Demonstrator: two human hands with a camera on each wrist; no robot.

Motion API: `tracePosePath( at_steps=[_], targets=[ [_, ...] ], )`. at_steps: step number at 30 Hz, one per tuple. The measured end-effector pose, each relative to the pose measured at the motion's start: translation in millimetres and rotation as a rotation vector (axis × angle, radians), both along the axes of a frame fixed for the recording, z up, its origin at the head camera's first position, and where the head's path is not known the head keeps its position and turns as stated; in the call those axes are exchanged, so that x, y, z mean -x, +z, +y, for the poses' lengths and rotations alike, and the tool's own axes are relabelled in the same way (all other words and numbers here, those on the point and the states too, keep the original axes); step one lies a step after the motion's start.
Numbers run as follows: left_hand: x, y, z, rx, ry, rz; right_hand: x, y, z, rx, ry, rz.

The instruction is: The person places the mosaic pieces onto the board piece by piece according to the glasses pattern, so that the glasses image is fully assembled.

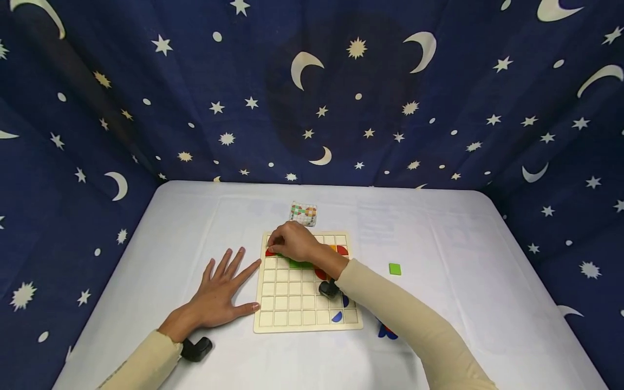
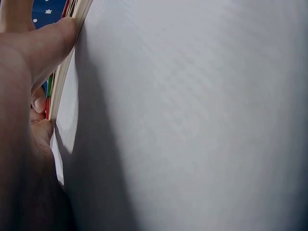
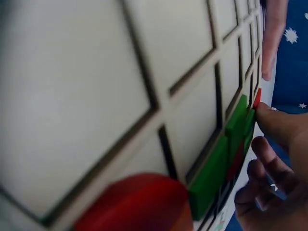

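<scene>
A cream gridded board (image 1: 308, 328) lies on the white table. My right hand (image 1: 294, 241) reaches over its upper left part, with finger and thumb pinching a small red tile (image 1: 270, 253) in a cell there. In the right wrist view the thumb (image 3: 276, 120) meets that red tile (image 3: 257, 98), beside raised green tiles (image 3: 211, 178). My left hand (image 1: 218, 295) is spread on the table, its thumb and index fingertips at the board's left edge. The left wrist view shows the thumb (image 2: 55, 41) against the board's side (image 2: 61, 82).
Behind the board lies a pattern card (image 1: 304, 214). A loose green square tile (image 1: 395, 269) sits to the right. Blue and red pieces (image 1: 387, 331) lie partly under my right forearm. Blue tiles (image 1: 337, 317) occupy the board's lower right; a starry curtain (image 1: 358, 108) surrounds the table.
</scene>
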State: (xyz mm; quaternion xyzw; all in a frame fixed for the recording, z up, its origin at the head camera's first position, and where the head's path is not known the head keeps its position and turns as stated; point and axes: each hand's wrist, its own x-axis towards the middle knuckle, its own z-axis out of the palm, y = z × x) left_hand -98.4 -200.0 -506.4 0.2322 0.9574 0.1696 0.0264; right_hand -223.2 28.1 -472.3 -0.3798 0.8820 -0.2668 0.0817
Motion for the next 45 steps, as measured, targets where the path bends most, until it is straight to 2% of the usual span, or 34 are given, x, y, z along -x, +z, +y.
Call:
tracePosePath(
  at_steps=[4, 12, 19, 23, 28, 32, 39, 45],
  targets=[
    [0.4, -0.6, -0.4, -0.012, -0.004, 0.027, -2.2, 1.6, 2.7, -0.102, 0.043, 0.073],
    [0.8, -2.4, 0.8, -0.016, 0.003, 0.016, -2.0, 5.1, 7.1, -0.183, 0.131, 0.101],
    [-0.1, -3.4, 1.1, -0.011, 0.010, -0.001, -4.3, 14.2, 19.3, -0.151, 0.163, 0.106],
    [-0.2, -3.5, 2.0, -0.014, 0.012, 0.000, -9.9, 21.4, 43.0, -0.097, 0.137, 0.107],
    [-0.2, -4.9, 2.4, -0.005, 0.016, -0.003, -20.2, 27.7, 88.2, -0.051, 0.064, 0.083],
    [-0.7, -4.8, 2.9, 0.002, 0.021, -0.010, -33.0, 29.5, 133.5, -0.051, -0.048, 0.046],
    [-1.1, -6.1, 3.4, -0.013, 0.017, 0.001, -55.4, 27.7, 205.8, -0.227, -0.251, 0.039],
    [-1.4, -4.1, 3.0, -0.009, 0.013, -0.001, -64.3, 26.8, 234.9, -0.295, -0.307, -0.086]
  ],
)
